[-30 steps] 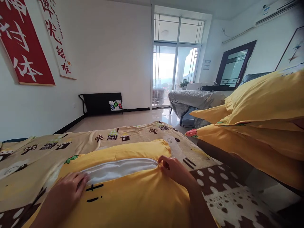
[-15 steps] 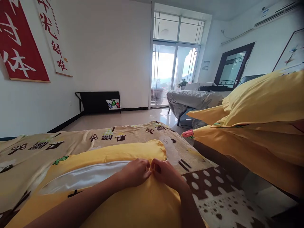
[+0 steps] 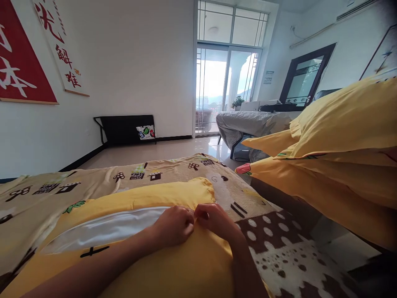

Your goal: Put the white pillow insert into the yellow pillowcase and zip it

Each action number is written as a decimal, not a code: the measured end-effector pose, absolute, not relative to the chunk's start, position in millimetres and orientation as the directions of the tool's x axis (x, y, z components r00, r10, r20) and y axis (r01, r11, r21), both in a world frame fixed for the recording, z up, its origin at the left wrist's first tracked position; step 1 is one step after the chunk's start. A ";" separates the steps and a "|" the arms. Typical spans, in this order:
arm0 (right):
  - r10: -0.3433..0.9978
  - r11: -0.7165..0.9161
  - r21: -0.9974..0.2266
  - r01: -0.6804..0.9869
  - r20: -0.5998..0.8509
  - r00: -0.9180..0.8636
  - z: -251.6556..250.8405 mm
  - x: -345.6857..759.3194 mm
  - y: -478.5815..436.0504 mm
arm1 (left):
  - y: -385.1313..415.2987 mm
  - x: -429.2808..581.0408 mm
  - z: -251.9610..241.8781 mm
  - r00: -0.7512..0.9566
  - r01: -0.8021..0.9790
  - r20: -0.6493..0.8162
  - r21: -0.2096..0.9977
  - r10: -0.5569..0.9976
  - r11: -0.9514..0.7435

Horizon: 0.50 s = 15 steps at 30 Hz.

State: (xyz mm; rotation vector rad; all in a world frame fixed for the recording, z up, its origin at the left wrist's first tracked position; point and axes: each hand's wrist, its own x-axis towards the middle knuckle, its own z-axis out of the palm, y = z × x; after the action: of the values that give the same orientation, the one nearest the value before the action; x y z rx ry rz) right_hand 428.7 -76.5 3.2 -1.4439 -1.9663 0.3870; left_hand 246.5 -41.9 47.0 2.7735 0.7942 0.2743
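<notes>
A yellow pillowcase point(image 3: 167, 269) lies in front of me on a patterned blanket point(image 3: 102, 177). Its long slit gapes toward the left, and a white inner pillow point(image 3: 108, 229) shows through. My left hand point(image 3: 175, 225) is closed in a pinch at the slit's right end, its forearm lying across the case. Right beside it, my right hand point(image 3: 216, 220) also pinches the yellow fabric, thumb and forefinger together. The two hands nearly touch. Their fingertips hide the small bit of edge they grip, so I cannot see whether a zipper pull is there.
More yellow bedding point(image 3: 344, 128) is heaped at the right, close to the bed's edge. Behind it stands a table point(image 3: 245, 121) under a plastic cover. A black folded frame point(image 3: 124, 129) leans by the far wall, left of the glass sliding door point(image 3: 214, 91).
The view has tipped slightly down and turned a little right. My left fingers have curled in more tightly. Both hands stay at the right end of the slit.
</notes>
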 end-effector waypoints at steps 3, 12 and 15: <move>0.906 0.393 -0.608 0.690 0.383 -0.178 4.1 431.8 -76.5 | -27.4 250.8 49.9 0.816 0.492 0.113 0.379 0.567 -0.784; 0.891 0.419 -0.601 0.681 0.415 -0.182 8.8 432.4 -78.3 | -31.2 271.5 57.7 0.801 0.581 0.108 0.099 0.589 -0.808; 0.895 0.419 -0.611 0.671 0.401 -0.193 7.1 434.4 -77.4 | -31.6 271.7 56.0 0.796 0.588 0.088 0.118 0.599 -0.800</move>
State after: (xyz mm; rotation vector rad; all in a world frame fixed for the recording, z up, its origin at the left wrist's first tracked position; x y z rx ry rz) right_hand 434.4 -77.4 7.1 -1.3276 -1.9443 0.3897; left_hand 271.7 -31.6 56.0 2.8963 0.9592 0.1850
